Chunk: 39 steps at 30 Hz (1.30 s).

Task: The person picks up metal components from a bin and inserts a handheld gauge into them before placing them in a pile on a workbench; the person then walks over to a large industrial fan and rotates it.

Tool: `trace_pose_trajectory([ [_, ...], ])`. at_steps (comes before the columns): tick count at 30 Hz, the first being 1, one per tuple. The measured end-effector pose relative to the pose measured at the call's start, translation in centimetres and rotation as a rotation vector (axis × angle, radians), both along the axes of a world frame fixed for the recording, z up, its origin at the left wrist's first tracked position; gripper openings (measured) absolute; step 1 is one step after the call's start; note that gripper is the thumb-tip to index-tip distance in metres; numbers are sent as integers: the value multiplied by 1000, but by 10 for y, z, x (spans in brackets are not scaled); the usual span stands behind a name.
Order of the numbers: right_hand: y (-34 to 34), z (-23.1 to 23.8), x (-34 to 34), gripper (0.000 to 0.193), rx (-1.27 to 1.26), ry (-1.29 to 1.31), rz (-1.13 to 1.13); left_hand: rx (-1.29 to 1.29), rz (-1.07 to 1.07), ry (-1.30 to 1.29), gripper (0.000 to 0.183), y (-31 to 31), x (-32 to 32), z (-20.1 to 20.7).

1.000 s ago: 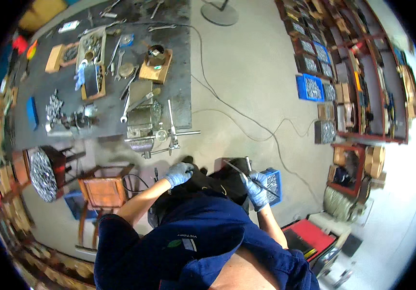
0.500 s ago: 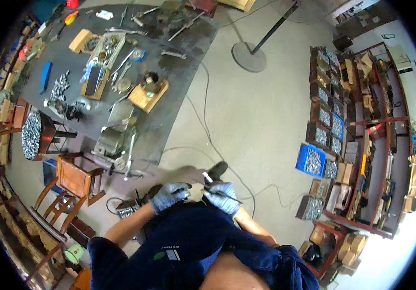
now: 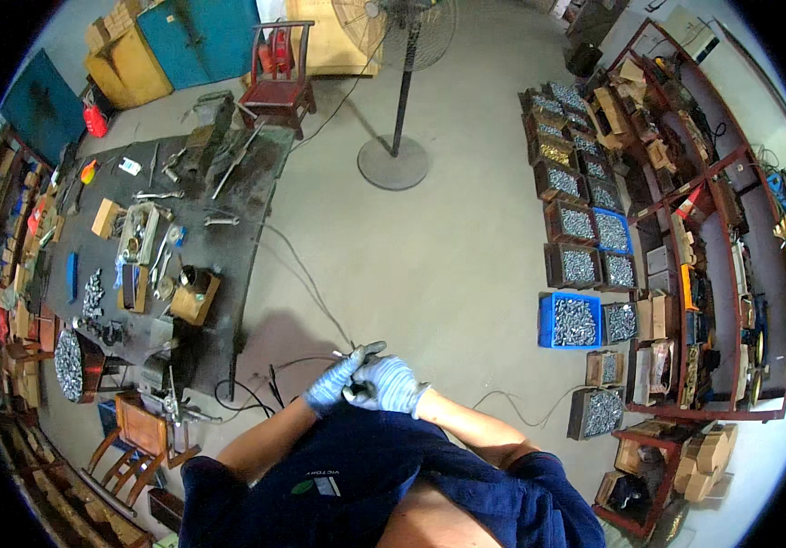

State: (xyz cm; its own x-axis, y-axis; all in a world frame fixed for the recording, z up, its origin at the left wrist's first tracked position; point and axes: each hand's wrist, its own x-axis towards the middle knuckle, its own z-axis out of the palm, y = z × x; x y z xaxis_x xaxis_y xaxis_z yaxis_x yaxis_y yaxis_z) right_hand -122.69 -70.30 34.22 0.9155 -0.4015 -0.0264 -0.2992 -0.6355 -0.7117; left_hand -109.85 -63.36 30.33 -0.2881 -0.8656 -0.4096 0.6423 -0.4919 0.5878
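My left hand (image 3: 329,387) and my right hand (image 3: 391,382), both in grey-blue work gloves with dark fingertips, are pressed together in front of my dark blue shirt. The right hand's fingers are curled in against the left hand, its back turned up. Both are closed, and whatever lies between them is hidden by the gloves. A short pale tip shows just beyond the left fingers, too small to name.
Left stands a dark workbench (image 3: 256,196) with wrenches, a vise and metal parts; a wooden chair (image 3: 144,422) is nearer. A pedestal fan (image 3: 393,163) is ahead. Screw-filled bins, one a blue bin (image 3: 546,320), line the right beside a shelf (image 3: 685,292). A cable (image 3: 306,274) crosses the floor.
My hands have come together from apart. The dark pen-like stick in the right hand and the pale piece between the hands no longer show. The view has tilted up, showing more of the room.
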Motion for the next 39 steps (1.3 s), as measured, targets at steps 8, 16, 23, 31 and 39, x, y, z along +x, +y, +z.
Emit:
trace_pose_trajectory([
  [8,-105,-6,-50,33,107,-98,-101,153,36,119,60,-115,-38,-37],
  [16,-247,-7,-129,32,271,10,-332,334,354,199,63,-264,-56,-52],
  [23,-383,-50,-211,20,506,-31,-571,343,548,114,60,-373,-47,-18],
  [31,-614,-90,-190,21,646,-279,-550,301,926,100,57,-441,-40,-62],
  [39,-817,-58,-47,23,465,-389,-513,469,1209,58,55,-476,-62,-60],
])
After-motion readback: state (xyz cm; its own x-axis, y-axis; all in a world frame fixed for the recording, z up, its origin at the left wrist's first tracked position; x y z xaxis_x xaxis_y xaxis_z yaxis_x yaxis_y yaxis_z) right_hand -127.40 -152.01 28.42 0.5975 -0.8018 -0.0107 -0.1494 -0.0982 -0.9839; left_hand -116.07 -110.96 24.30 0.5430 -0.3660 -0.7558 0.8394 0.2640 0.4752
